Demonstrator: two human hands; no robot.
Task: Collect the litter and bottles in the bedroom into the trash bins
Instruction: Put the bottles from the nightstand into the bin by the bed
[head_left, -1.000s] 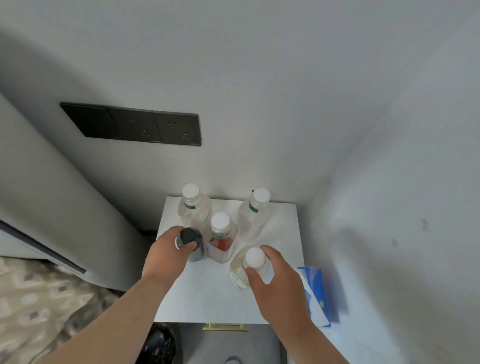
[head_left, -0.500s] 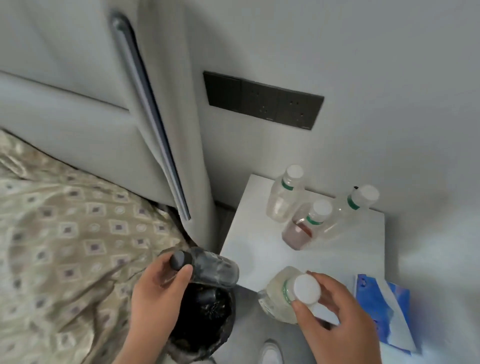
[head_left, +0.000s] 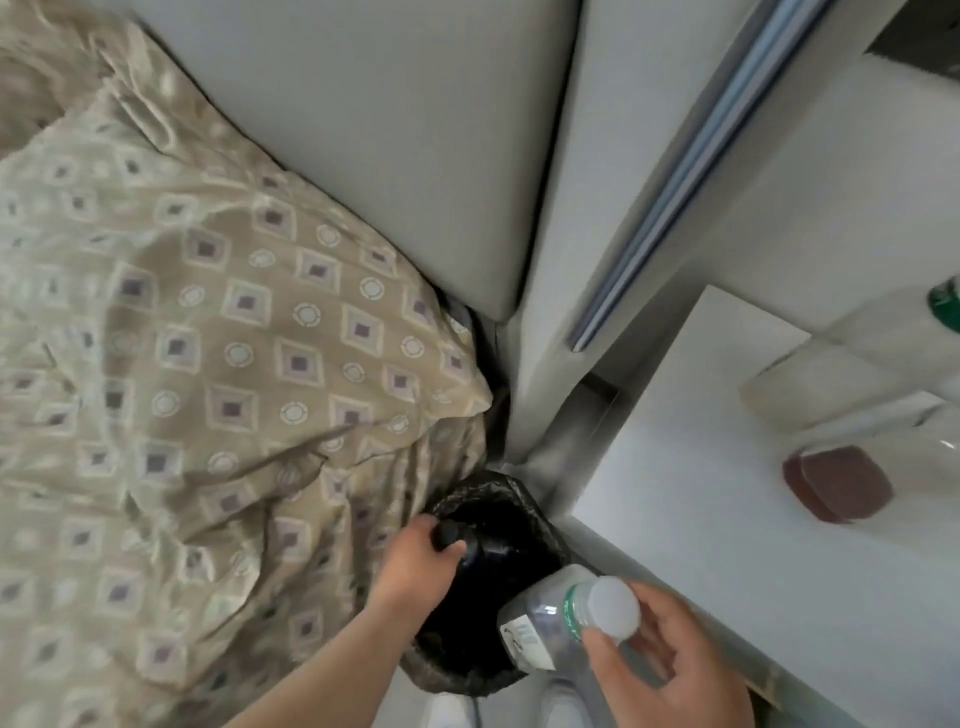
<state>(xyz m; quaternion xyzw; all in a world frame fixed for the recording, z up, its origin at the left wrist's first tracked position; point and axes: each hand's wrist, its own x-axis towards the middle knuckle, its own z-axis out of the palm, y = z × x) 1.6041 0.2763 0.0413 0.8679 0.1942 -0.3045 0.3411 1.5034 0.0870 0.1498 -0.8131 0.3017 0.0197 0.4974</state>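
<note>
A trash bin lined with a black bag (head_left: 540, 525) stands on the floor between the bed and the white nightstand (head_left: 691, 499). My left hand (head_left: 415, 561) grips the black cap end of a dark-capped bottle (head_left: 475, 551), which lies inside the bin's mouth. My right hand (head_left: 670, 660) holds a clear bottle with a white cap (head_left: 550, 618) by its neck, just over the bin's right rim. On the nightstand stand a bottle with reddish liquid (head_left: 836, 483) and other clear bottles (head_left: 810, 389) at the right edge.
A bed with a beige patterned cover (head_left: 208, 364) fills the left. A grey padded headboard (head_left: 415, 156) and a wall panel with a metal strip (head_left: 675, 208) rise behind the bin. A white shoe tip (head_left: 447, 712) shows below the bin.
The view swung left and down toward the bin. My left hand lowered the dark-capped bottle into the bin's mouth. My right hand carried the white-capped bottle off the nightstand to the bin's rim.
</note>
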